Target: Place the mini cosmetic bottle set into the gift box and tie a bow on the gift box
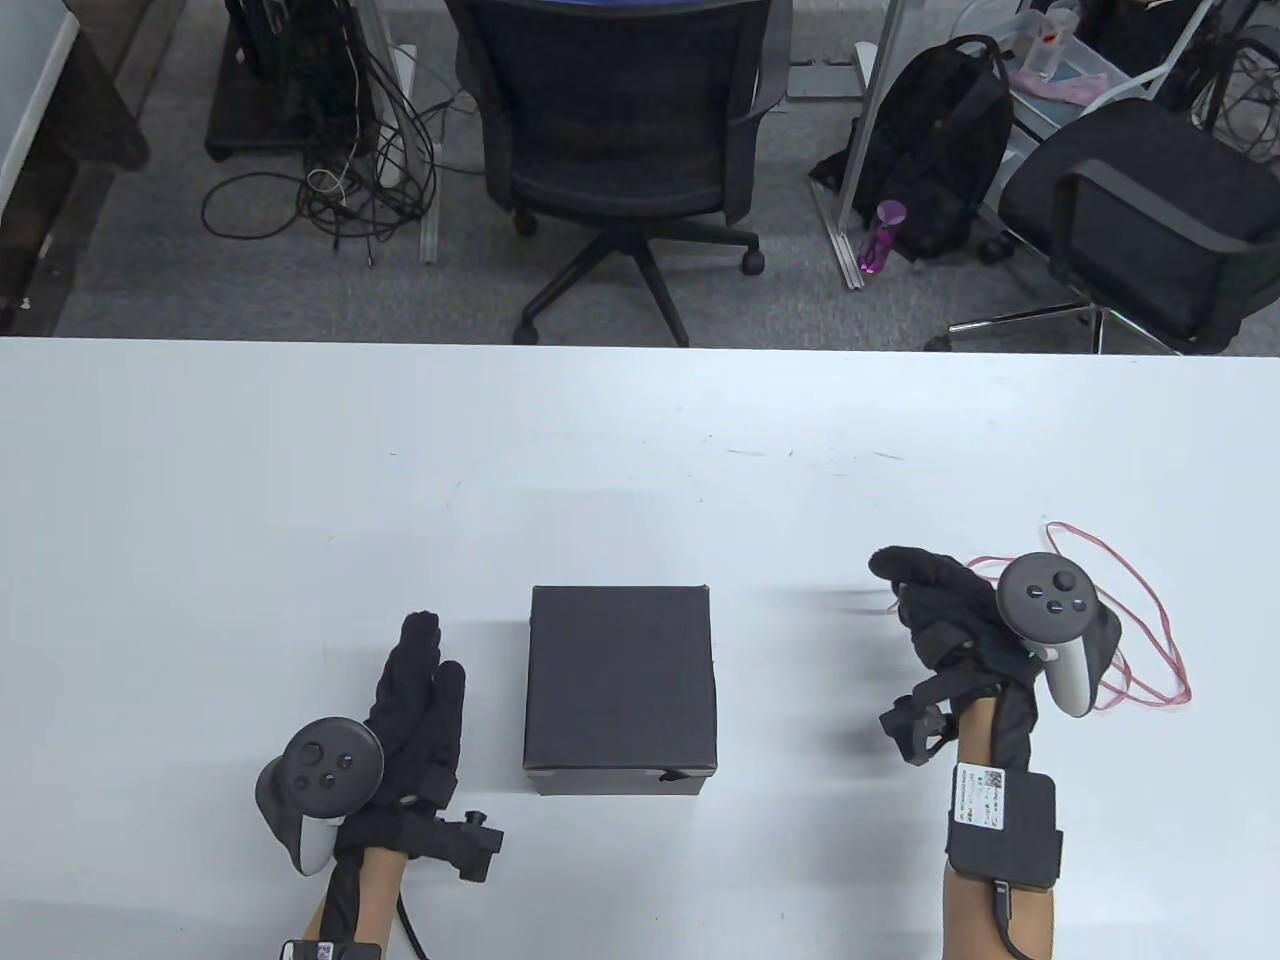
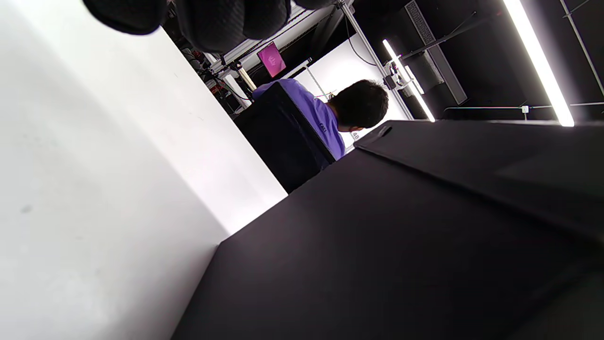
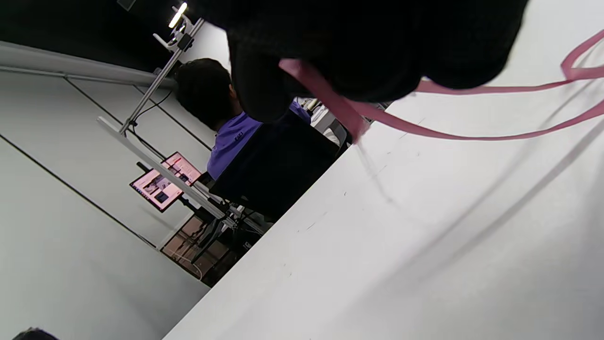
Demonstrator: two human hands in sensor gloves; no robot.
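Observation:
A closed black gift box (image 1: 620, 690) stands on the white table (image 1: 300, 500); its side fills much of the left wrist view (image 2: 401, 245). My left hand (image 1: 420, 670) lies flat beside the box's left side, fingers straight, holding nothing. My right hand (image 1: 915, 585) is raised to the right of the box with its fingers curled around a thin red ribbon (image 1: 1150, 650). The ribbon (image 3: 424, 127) runs out from between the gloved fingers (image 3: 358, 52) and loops over the table behind the hand. No cosmetic bottles are visible.
Beyond the table's far edge stand an office chair (image 1: 620, 130), a second chair (image 1: 1140, 220), a black backpack (image 1: 940, 150) and loose cables (image 1: 340, 170) on the floor. A person in a purple shirt (image 3: 231, 137) sits in the background.

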